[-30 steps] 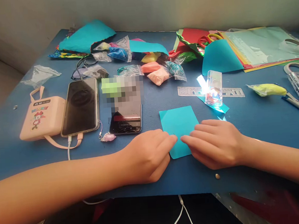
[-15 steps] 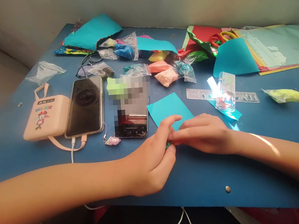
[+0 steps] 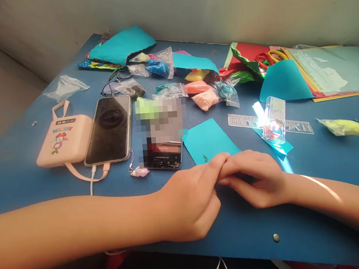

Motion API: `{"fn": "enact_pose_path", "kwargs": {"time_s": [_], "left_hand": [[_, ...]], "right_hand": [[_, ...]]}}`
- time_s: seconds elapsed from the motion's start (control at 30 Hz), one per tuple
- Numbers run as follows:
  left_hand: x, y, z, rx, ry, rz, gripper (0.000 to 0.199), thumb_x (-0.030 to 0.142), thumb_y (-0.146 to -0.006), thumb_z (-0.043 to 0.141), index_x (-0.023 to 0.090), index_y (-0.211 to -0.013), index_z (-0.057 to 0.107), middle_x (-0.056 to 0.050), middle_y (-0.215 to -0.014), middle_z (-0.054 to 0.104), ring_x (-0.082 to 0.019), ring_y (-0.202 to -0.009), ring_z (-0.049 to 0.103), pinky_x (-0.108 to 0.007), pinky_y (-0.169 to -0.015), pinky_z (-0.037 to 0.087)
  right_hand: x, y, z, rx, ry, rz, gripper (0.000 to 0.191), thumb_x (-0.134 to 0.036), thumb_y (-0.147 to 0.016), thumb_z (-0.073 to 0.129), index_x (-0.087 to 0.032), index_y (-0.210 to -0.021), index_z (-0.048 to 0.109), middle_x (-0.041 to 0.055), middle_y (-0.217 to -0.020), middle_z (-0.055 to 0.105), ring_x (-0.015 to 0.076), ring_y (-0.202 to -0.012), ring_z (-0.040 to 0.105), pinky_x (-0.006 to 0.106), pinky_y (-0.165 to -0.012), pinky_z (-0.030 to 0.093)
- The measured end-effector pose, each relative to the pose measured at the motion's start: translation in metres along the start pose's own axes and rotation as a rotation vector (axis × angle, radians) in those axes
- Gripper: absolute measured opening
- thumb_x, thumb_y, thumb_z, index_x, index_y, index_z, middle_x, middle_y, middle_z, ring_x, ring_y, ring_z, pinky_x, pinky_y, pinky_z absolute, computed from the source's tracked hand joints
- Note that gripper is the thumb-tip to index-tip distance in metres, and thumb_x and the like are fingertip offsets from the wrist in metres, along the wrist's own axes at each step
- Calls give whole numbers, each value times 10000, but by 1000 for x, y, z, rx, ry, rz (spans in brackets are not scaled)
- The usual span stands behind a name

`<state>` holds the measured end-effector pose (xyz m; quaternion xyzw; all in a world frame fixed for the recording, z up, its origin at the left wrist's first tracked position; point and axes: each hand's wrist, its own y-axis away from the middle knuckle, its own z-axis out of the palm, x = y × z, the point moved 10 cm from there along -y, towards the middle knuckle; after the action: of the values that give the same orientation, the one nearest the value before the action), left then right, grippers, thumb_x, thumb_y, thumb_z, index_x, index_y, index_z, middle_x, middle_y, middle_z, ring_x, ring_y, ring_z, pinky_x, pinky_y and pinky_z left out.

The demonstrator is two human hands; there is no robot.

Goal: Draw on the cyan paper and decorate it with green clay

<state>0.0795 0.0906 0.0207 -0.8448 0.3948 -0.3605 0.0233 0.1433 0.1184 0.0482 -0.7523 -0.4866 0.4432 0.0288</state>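
Observation:
My left hand [image 3: 196, 203] is closed, its fingers curled and meeting the fingertips of my right hand [image 3: 253, 174] above the table's near middle. My right hand is pinched shut with thumb and fingers together. Between them is a small piece of green clay, almost wholly hidden by the fingers now; a bit of it showed in the left fingers a moment ago. Just beyond the hands lies a square of blue paper [image 3: 212, 138], partly covered by them. A tiny dark green bit of clay [image 3: 205, 158] rests on it.
Left of the hands are a pink power bank [image 3: 64, 138], a dark phone [image 3: 108, 129] and a second phone [image 3: 165, 154]. Bagged clay [image 3: 206, 98] lies behind. To the right are a clear block [image 3: 273, 119], a stencil ruler [image 3: 298, 121] and a yellow clay bag [image 3: 345, 127].
Both hands have shifted slightly right and come closer together, their fingers now touching. The green piece has gone out of sight between the fingers, and the green bit on the paper is now uncovered.

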Motion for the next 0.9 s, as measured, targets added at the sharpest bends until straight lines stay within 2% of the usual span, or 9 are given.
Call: {"fn": "enact_pose_path", "kwargs": {"time_s": [0.1,0.2,0.3,0.37,0.47,0.53,0.73,0.8,0.9], "left_hand": [[10,2,-4,65,-312,76,300,171,-970,352,33,-1199,487,-92,-798,674,-220,-666,650,-316,-533,511],[12,4,-7,101,-503,98,280,249,-1003,399,38,-1099,555,-68,-730,640,-210,-617,619,-305,-471,457],[14,3,-9,123,-648,160,214,178,-995,423,89,-928,606,-23,-637,573,-181,-542,554,-294,-433,395],[18,3,-10,130,-694,226,223,84,-958,427,119,-827,604,3,-584,523,-164,-499,501,-291,-416,353],[23,4,-9,120,-695,313,205,30,-922,437,101,-857,618,5,-595,534,-150,-509,497,-282,-420,340],[29,7,-6,114,-674,386,187,48,-931,444,72,-919,629,5,-613,539,-142,-516,498,-282,-424,341],[36,15,1,122,-456,504,300,93,-970,375,116,-832,640,11,-601,449,-147,-520,419,-321,-423,278],[36,15,2,77,-377,527,325,115,-993,354,121,-876,657,10,-606,440,-150,-546,422,-324,-435,270],[41,16,3,-51,-266,585,390,111,-1009,297,144,-924,677,9,-604,431,-154,-569,427,-323,-457,286]], "right_hand": [[23,5,-17,157,-149,206,120,-192,-985,476,-226,-871,489,-39,-641,532,88,-520,474,211,-472,408],[49,9,-23,265,-311,403,343,-393,-1031,416,-226,-732,417,-64,-543,426,81,-449,392,214,-422,354],[67,8,-19,241,-281,547,507,-549,-989,448,-217,-611,388,-69,-447,395,70,-402,389,210,-400,337],[73,6,-15,212,-298,590,513,-580,-956,497,-199,-615,452,-55,-458,469,65,-398,423,206,-399,343],[77,3,-20,261,-360,603,397,-533,-891,637,-173,-744,558,-9,-623,643,64,-435,500,200,-388,342],[74,5,-31,315,-357,594,346,-489,-857,701,-176,-784,572,-3,-667,673,72,-457,529,201,-383,337],[41,16,-68,342,-299,430,493,-461,-977,540,-200,-570,441,-49,-421,404,85,-387,400,258,-407,322],[32,23,-71,331,-250,402,477,-423,-994,517,-198,-581,442,-40,-456,413,88,-417,409,267,-432,340],[25,31,-66,311,-216,445,262,-370,-945,619,-215,-766,508,-23,-648,539,97,-525,488,246,-446,388]]}}
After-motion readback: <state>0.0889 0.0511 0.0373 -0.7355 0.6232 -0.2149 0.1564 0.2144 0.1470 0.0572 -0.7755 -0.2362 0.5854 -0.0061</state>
